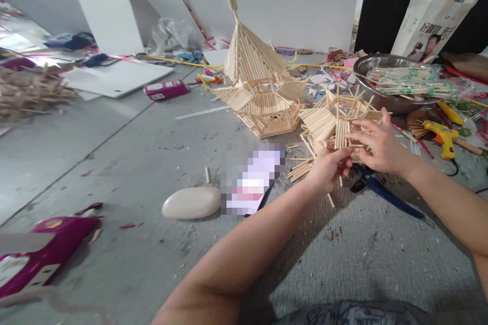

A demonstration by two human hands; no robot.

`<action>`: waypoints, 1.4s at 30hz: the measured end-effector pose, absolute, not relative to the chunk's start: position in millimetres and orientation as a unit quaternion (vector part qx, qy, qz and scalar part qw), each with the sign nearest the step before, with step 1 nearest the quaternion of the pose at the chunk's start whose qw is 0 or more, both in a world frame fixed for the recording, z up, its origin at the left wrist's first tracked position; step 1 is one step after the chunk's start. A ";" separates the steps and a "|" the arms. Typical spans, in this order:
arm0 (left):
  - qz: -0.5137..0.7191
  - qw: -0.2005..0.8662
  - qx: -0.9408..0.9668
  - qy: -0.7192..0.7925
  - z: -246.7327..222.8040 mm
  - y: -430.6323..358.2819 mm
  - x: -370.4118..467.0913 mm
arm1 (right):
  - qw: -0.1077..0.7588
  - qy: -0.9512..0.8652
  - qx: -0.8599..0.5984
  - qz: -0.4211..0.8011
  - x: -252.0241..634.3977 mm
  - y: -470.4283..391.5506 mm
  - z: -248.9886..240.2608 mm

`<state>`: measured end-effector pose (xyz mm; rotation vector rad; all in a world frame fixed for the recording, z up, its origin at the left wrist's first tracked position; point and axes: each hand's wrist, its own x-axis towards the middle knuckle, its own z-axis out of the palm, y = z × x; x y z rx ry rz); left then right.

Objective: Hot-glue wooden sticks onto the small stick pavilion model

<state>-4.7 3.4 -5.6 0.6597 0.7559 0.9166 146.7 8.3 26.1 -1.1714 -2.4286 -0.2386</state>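
A small structure of pale wooden sticks (318, 124) stands on the floor in front of me, with slanted panels and sticks jutting up. My left hand (332, 166) is closed, thumb and fingers pinching the lower edge of a narrow panel of sticks (341, 134) on its near side. Spread fingers of my right hand (375, 144) touch the right side of that panel; the index finger points up. Behind to the left rises a taller stick pavilion (263, 96) with a pointed roof. Loose cut sticks (301, 168) lie beside my left hand.
Blue-handled cutters (392, 193) lie below my right hand. A yellow glue gun (442, 137) and a steel bowl (396, 104) of wrapped chopsticks are at right. A phone (251, 183), a white oval case (192, 202) and purple boxes (64, 244) lie left.
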 end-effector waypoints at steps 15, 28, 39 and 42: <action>0.431 0.775 0.300 0.352 -7.1 1.6 -3.1 | 0.208 -0.881 -0.417 -0.083 148.0 10.8 27.8; 0.450 0.754 0.304 0.370 -5.9 -0.1 -1.3 | 0.191 -0.881 -0.423 -0.092 148.2 11.6 26.1; 0.444 0.747 0.328 0.370 -8.6 0.0 -1.9 | 0.171 -0.891 -0.408 -0.106 148.3 11.0 28.7; 0.440 0.746 0.331 0.374 -9.5 -0.1 -2.3 | 0.168 -0.892 -0.407 -0.102 148.6 11.6 29.1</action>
